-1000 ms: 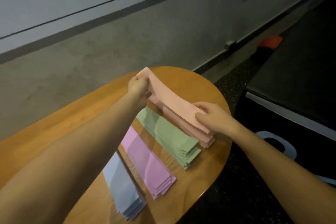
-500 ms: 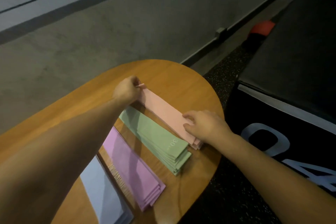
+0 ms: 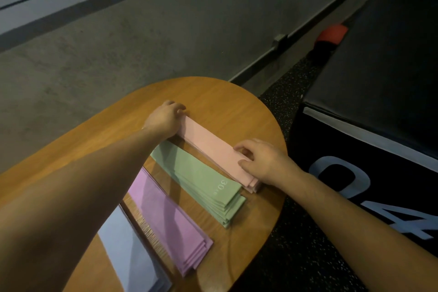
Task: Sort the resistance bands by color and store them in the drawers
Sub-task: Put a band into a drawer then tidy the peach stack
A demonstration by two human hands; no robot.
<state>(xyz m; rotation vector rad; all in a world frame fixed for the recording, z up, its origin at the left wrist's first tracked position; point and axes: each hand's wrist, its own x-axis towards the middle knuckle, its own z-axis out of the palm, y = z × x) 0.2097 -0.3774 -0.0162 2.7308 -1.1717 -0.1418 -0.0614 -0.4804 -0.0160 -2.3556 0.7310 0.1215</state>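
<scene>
Our left hand [image 3: 166,117] presses flat on the far end of the pink bands [image 3: 208,147], fingers loose; our right hand [image 3: 263,161] rests open-fingered on the near end. The pink stack lies on the table [image 3: 213,95], beside the green bands [image 3: 201,180], purple bands [image 3: 166,220] and blue bands [image 3: 130,256].

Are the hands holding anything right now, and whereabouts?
Both are on the pink stack, which lies on the table: left hand at its far end, right hand on its near end.
</scene>
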